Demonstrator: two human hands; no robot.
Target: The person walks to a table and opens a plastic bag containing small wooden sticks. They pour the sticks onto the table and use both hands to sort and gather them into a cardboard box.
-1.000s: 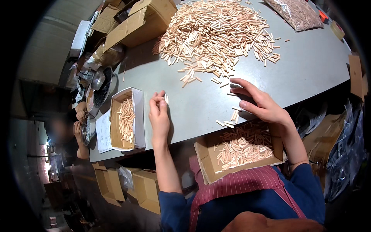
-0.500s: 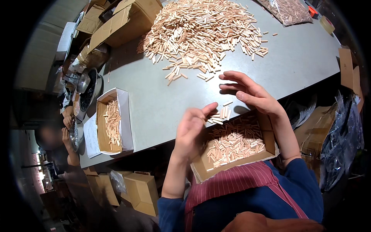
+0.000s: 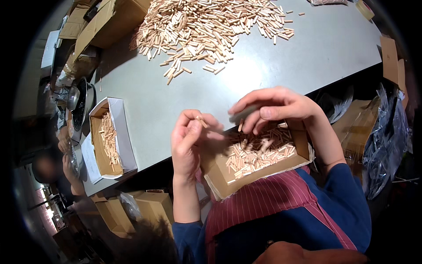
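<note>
Between the thumb and fingers of my left hand (image 3: pixel 188 141) is a short wooden dowel (image 3: pixel 201 122), held above the left side of a cardboard box (image 3: pixel 217 178). Many pale dowels (image 3: pixel 250 160) lie in that box, which sits against my striped apron at the table's edge. My right hand (image 3: pixel 279 105) hovers palm down over the box, fingers spread and bent. Near its fingertips a single dowel (image 3: pixel 241 125) hangs in the air, and blurred dowels show below it. A large heap of dowels (image 3: pixel 193 33) covers the far part of the grey table (image 3: pixel 151 101).
A white-sided box (image 3: pixel 126 136) of dowels stands on the table's left, beside a paper sheet (image 3: pixel 91 160). Metal bowls (image 3: pixel 88 103) and another person's hands (image 3: pixel 66 145) are beyond it. Cartons and plastic wrap (image 3: pixel 380 145) lie at the right; a tape roll (image 3: pixel 365 9) sits far right.
The dowels by the box at the table's edge have left the tabletop; dowels are dropping into the box. My left hand has risen, pinching one dowel. My right hand has come over the box.
</note>
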